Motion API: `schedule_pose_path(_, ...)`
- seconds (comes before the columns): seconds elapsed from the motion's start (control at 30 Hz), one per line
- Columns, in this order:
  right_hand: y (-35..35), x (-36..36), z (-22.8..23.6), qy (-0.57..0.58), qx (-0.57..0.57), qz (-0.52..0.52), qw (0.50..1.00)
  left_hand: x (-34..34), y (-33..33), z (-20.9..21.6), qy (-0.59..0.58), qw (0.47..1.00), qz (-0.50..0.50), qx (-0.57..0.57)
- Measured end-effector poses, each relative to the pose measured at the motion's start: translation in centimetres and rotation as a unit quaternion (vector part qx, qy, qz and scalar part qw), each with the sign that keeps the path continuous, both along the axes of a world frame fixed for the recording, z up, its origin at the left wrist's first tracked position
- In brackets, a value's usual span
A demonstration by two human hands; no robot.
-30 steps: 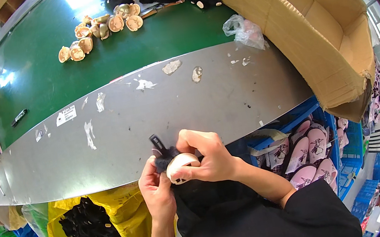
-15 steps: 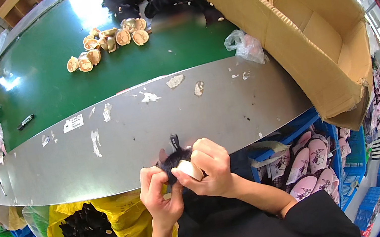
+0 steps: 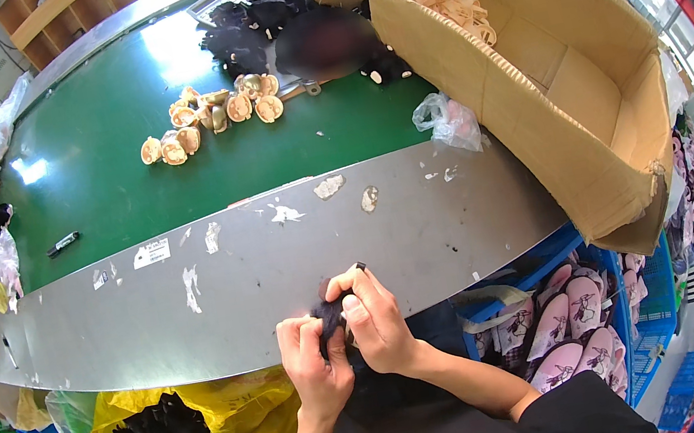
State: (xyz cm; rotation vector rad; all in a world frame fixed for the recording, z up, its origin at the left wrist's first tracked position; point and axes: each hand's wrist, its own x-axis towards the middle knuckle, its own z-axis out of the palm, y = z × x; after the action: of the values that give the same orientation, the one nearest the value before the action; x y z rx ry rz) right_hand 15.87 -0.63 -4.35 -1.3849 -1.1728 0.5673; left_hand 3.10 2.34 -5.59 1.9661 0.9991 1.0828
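Observation:
Close to the table's near edge, a small black plush piece (image 3: 328,314) is pinched between both hands. My left hand (image 3: 316,370) is closed on its left side, thumb up against the fur. My right hand (image 3: 376,326) curls over it from the right, with its thumb pressing down near the fur. A black tab (image 3: 361,265) sticks up beyond the right fingers. Most of the plush is hidden by my fingers, and whatever sits inside it cannot be made out.
Several cream and gold plastic shells (image 3: 214,110) lie on the green mat (image 3: 114,196). Behind them are black plush pieces (image 3: 236,47). At the right stands a large cardboard box (image 3: 520,96). Below are a yellow bag (image 3: 244,426) of black pieces and blue crates (image 3: 646,304) with pink slippers.
The cream round piece seen in my right fingers is now mostly out of sight. My right hand has turned and closed over the plush. The view has tipped slightly upward.

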Motion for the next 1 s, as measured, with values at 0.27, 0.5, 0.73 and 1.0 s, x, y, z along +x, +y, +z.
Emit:
schedule_pose_path(0.27, 1.2, -0.4, -0.9, -0.063, 0.001, -0.067, 0.996, 1.5, 0.9, -0.9, 0.015, 0.999, 0.02, 0.047)
schedule_pose_path(0.5, 2.4, 1.0, -1.7, -0.083, 0.018, -0.138, 0.987, 1.6, 1.1, -0.9, 0.042, 0.995, 0.051, 0.073)
schedule_pose_path(0.73, 2.8, 2.2, -1.4, -0.064, 0.005, -0.102, 0.993, 1.6, 0.4, -1.1, 0.044, 0.996, 0.048, 0.061)
schedule_pose_path(1.0, 2.2, 1.7, -1.8, 0.068, -0.045, -0.062, 0.995, 1.9, 0.8, -0.9, 0.02, 0.994, -0.028, 0.102)
